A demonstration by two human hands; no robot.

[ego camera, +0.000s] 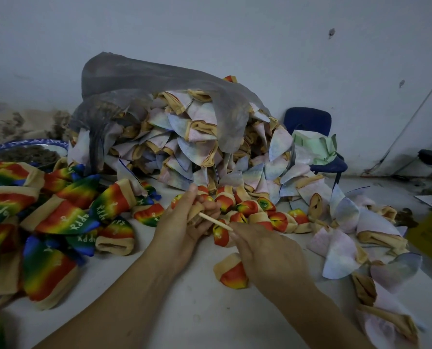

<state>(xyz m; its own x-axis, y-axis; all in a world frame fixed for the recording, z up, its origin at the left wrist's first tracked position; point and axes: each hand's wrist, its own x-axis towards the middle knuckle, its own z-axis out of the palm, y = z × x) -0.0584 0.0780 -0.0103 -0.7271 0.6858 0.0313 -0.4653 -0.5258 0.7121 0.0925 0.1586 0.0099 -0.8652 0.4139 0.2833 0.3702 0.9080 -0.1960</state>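
left hand point(179, 224) grips fabric piece point(193, 214) | right hand point(267, 250) pinches stick point(213, 221) | bare table point(197, 303) nearside, fabric piles point(58, 212) flanking

The thin wooden stick point(215, 221), pale and straight, lies tilted in the right hand point(267, 250). Its far end touches the small fabric piece point(193, 214), tan with a red-orange part, which the left hand point(182, 222) grips.

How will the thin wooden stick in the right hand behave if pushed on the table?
The stick is probably stiff: it looks straight from end to end. It seems very light, as the right hand holds it by one end only. It may roll on the smooth table.
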